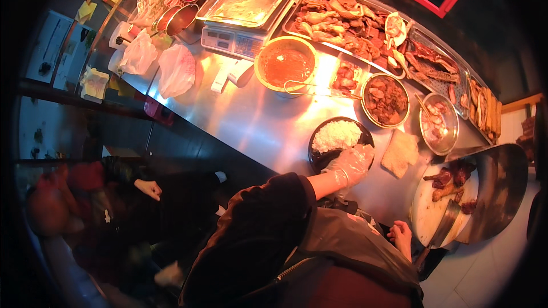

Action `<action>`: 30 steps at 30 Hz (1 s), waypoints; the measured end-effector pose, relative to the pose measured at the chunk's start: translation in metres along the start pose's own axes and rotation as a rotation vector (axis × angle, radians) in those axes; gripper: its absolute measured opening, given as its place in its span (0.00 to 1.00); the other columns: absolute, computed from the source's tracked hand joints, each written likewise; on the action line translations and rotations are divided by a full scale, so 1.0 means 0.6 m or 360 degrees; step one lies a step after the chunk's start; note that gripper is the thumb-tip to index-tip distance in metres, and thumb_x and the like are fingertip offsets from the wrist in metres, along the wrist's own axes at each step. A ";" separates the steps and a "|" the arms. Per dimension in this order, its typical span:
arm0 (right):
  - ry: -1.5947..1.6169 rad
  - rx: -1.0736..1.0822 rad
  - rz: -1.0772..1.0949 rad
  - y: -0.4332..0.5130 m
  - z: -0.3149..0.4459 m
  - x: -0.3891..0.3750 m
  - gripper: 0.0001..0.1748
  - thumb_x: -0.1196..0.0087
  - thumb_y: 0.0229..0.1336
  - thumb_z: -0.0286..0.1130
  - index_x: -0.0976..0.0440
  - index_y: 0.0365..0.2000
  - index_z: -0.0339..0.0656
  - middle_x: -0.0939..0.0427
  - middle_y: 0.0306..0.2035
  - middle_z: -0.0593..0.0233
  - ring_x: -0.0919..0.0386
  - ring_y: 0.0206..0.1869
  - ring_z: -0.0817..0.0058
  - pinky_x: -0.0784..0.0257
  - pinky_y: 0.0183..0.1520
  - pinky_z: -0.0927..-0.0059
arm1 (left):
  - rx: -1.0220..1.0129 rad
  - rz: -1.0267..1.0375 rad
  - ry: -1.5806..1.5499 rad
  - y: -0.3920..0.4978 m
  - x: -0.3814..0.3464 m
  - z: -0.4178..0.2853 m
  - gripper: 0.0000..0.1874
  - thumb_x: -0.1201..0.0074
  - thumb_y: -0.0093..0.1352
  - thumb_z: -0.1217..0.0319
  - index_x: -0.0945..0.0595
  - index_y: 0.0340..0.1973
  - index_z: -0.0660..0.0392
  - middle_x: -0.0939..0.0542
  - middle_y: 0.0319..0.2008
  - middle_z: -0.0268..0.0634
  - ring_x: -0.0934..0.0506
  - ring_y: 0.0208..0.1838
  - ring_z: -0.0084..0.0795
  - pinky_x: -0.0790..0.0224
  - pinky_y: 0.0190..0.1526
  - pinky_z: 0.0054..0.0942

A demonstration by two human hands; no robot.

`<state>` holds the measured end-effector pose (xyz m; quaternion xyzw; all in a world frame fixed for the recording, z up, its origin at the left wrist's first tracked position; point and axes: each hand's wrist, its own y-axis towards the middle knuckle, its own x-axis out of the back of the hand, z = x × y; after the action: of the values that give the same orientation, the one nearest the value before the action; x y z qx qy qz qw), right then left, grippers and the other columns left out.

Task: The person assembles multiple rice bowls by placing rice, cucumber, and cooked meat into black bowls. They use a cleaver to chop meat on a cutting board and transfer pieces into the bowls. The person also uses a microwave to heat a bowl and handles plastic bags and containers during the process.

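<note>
My left hand [352, 166], in a clear plastic glove, is at the lower right of a black bowl [315, 158] on the steel counter. White rice [337, 136] fills the bowl's upper part. The glove hides my fingertips and part of the rim, so whether it grips anything is unclear. My bare right hand [400, 235] is low beside my dark apron [342, 235], its fingers loosely bent, with nothing visible in it. Right of the bowl lies a tan cloth or pad [400, 153]. A cleaver [446, 223] rests on a round cutting board [421, 216] with roasted meat pieces [451, 179].
A sauce pot [287, 63] with a ladle, a bowl of chopped meat [385, 99] and a steel bowl with tongs [439, 124] stand behind. Meat trays [342, 21] line the back. A scale [233, 42] and plastic bags [176, 70] are left. Another person's hand [148, 189] shows lower left.
</note>
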<state>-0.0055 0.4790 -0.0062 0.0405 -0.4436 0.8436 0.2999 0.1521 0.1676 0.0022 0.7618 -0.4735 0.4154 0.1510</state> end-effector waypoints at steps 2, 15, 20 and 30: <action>-0.0023 0.0009 -0.0046 0.000 0.000 0.016 0.11 0.52 0.58 0.30 0.30 0.42 0.40 0.26 0.28 0.64 0.26 0.24 0.79 0.34 0.25 0.80 | 0.0196 0.0140 -0.0210 0.005 0.017 -0.010 0.19 0.48 0.58 0.68 0.28 0.44 0.58 0.26 0.43 0.48 0.29 0.50 0.49 0.35 0.49 0.41; -0.0044 -0.0070 -0.0123 0.009 -0.058 0.053 0.11 0.52 0.59 0.30 0.31 0.42 0.41 0.26 0.28 0.65 0.27 0.23 0.79 0.34 0.24 0.79 | 0.0026 -0.0054 -0.0625 -0.046 0.023 0.057 0.13 0.48 0.60 0.64 0.24 0.35 0.59 0.24 0.33 0.52 0.28 0.44 0.53 0.37 0.47 0.45; -0.0008 -0.0042 -0.0039 0.019 -0.065 0.029 0.11 0.52 0.58 0.31 0.30 0.42 0.40 0.26 0.27 0.64 0.26 0.23 0.78 0.33 0.24 0.78 | 0.0274 0.0300 -0.0588 -0.054 0.038 0.059 0.14 0.47 0.60 0.63 0.21 0.36 0.58 0.22 0.36 0.52 0.27 0.47 0.51 0.35 0.48 0.43; -0.0071 -0.0010 -0.0136 -0.006 -0.057 0.032 0.12 0.52 0.59 0.30 0.31 0.42 0.39 0.26 0.27 0.64 0.27 0.23 0.78 0.33 0.25 0.77 | 0.0013 0.0560 -0.0079 -0.050 -0.017 0.069 0.14 0.47 0.59 0.64 0.16 0.34 0.60 0.20 0.37 0.50 0.22 0.42 0.49 0.29 0.45 0.40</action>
<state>-0.0126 0.5161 -0.0175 0.0774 -0.4507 0.8275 0.3258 0.1957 0.1631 -0.0256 0.6778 -0.6015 0.4185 0.0610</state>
